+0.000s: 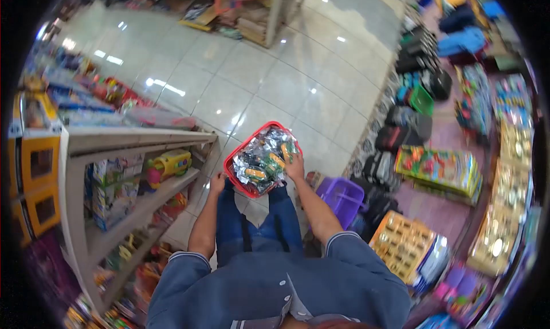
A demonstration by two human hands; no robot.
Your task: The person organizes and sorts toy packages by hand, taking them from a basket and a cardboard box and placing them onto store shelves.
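Only the head view here, looking straight down at someone crouched or seated in a toy shop aisle with a red basket [234, 157] balanced on their knees, about in the middle of the tiled floor [298, 82] between the shelving. The basket is already heaped with small shiny packets [264, 157], piled up to the rim, so the filling looks mostly done as far as I can judge; no loose packets show on the floor near the knees. Right hand [295, 167] sits on the basket's near right edge, fingers curled down onto the packets, looks like it's pressing or gripping one but I can't tell for sure. Left hand [217, 183] is down at the basket's near left corner, closed around the rim or just under it, steadying it. To the person's left is a grey shelf unit [137, 138] with a yellow toy [168, 164] on the middle board. To the right a purple basket [342, 197] stands on the floor, just beside the right forearm, with boxed toys further out
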